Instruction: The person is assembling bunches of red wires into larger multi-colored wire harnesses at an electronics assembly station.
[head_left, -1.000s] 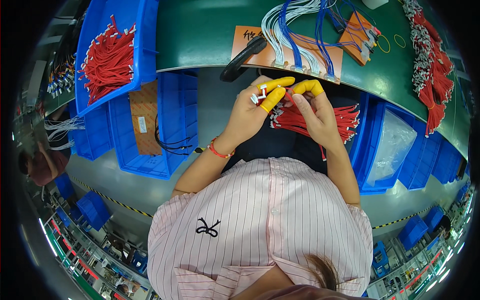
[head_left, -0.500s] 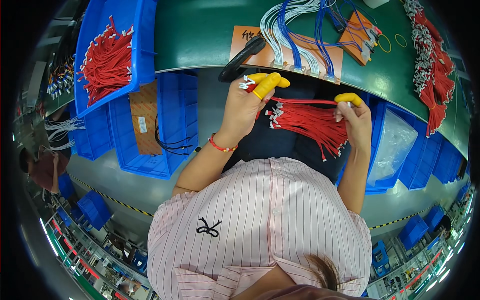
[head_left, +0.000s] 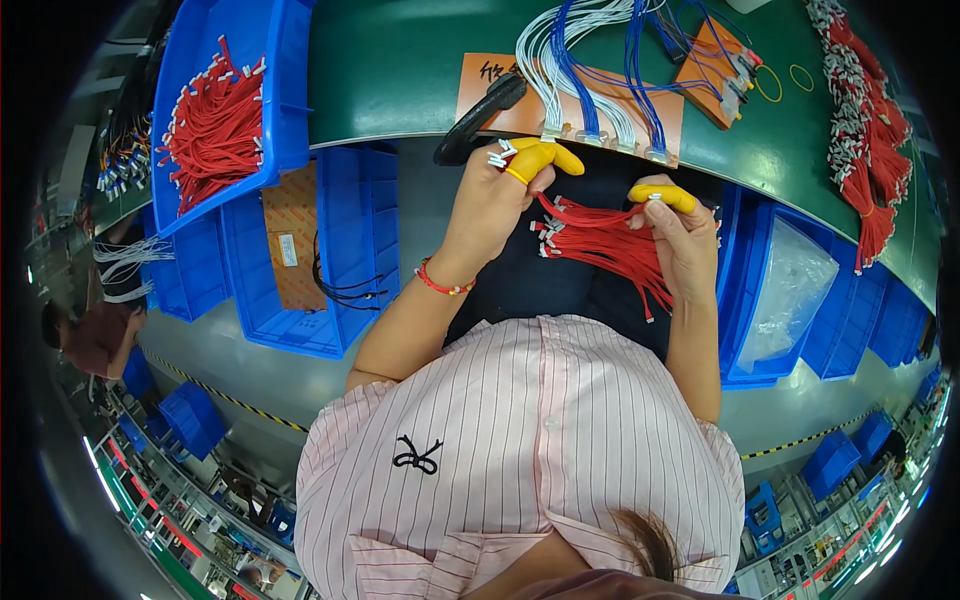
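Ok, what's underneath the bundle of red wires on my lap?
Dark cloth shows around the red wires. What lies directly beneath them is covered by the wires themselves. Your right hand also hides part of their right end.

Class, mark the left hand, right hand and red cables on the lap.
Left hand (head_left: 488,213), head view: middle of the hand.
Right hand (head_left: 686,240), head view: middle of the hand.
Red cables (head_left: 603,248), head view: middle of the bundle.

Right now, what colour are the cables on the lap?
The cables are red; the head view shows them best.
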